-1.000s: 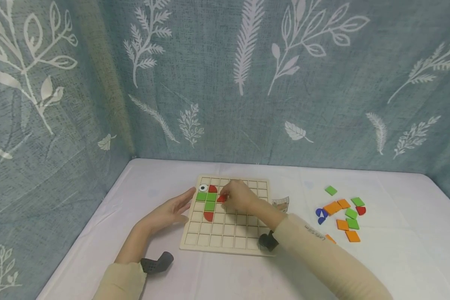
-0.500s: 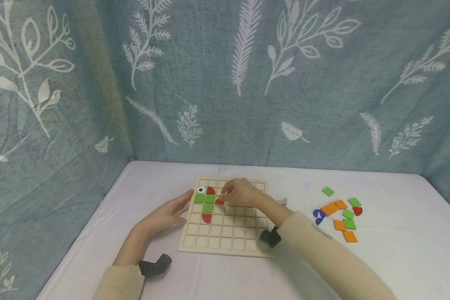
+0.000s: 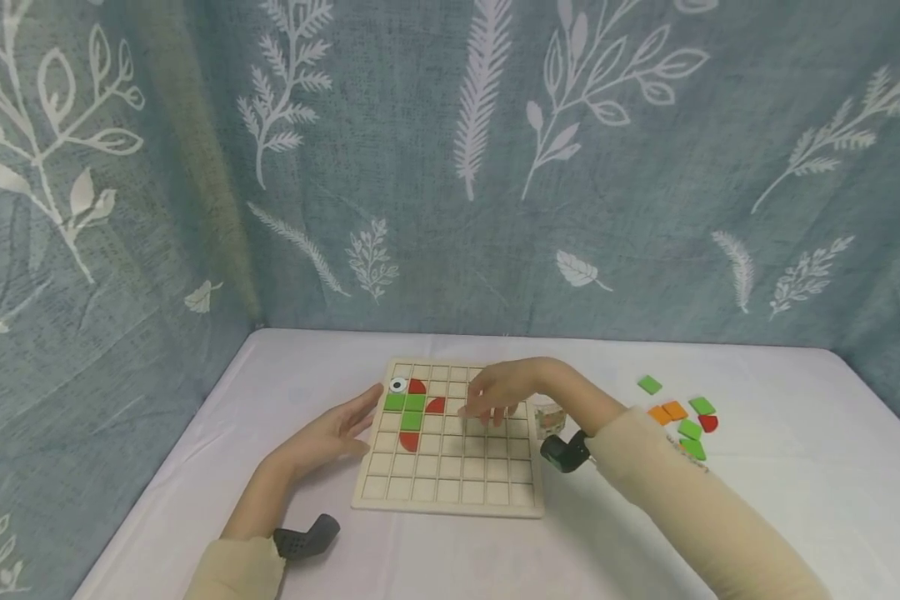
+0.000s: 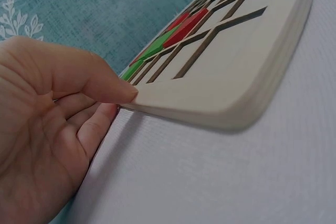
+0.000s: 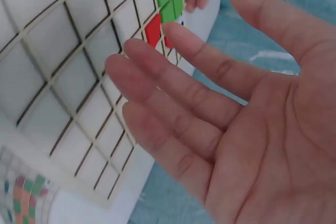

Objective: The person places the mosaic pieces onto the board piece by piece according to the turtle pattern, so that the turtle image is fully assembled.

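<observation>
A square wooden grid board [image 3: 450, 471] lies on the table. In its upper left cells sit a white eye tile [image 3: 398, 385], green square tiles [image 3: 412, 422] and red rounded tiles [image 3: 435, 406]. My left hand [image 3: 332, 433] rests at the board's left edge, its fingers fairly straight; in the left wrist view the thumb touches the rim. Over the grid, right of the red tile, hovers my right hand [image 3: 504, 390]. The right wrist view shows its palm [image 5: 257, 135] bare and the fingers spread loosely, holding nothing.
Loose green [image 3: 650, 384], orange [image 3: 675, 410] and red tiles [image 3: 708, 423] lie to the right, partly hidden behind the right sleeve. A small pattern card [image 3: 549, 419] sits by the board's right edge. A leaf-print curtain [image 3: 420, 167] hangs behind the table.
My right hand has let go of the red tile, leaving it in its cell, and has lifted and moved to the right. The left hand stays at the board's edge.
</observation>
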Tool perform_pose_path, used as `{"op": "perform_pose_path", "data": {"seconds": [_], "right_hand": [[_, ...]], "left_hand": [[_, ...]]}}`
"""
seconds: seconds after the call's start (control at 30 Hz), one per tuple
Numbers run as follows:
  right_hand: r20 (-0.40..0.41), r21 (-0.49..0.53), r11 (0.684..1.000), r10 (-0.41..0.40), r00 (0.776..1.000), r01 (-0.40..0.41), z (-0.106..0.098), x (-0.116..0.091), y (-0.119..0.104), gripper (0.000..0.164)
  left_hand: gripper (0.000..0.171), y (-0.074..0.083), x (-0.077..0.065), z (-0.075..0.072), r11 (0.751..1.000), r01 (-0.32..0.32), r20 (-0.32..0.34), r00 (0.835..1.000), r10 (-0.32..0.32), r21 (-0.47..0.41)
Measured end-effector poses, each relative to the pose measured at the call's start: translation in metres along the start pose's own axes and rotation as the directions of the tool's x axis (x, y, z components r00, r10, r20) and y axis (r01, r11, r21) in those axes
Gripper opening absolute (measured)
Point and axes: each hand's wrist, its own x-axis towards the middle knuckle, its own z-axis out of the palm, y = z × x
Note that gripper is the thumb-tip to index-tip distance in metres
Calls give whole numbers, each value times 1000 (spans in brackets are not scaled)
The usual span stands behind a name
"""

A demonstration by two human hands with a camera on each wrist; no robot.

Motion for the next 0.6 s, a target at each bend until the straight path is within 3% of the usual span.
{"op": "perform_pose_path", "data": {"seconds": [0.37, 0.6], "right_hand": [[-60, 22, 1000, 19, 998, -18, 1, -23, 24, 33], [-122, 48, 999, 15, 992, -9, 3, -48, 38, 34]], "left_hand": [[91, 4, -1, 1, 1000, 16, 8, 1000, -16, 4], [92, 7, 0, 1, 1000, 17, 6, 1000, -17, 4]]}}
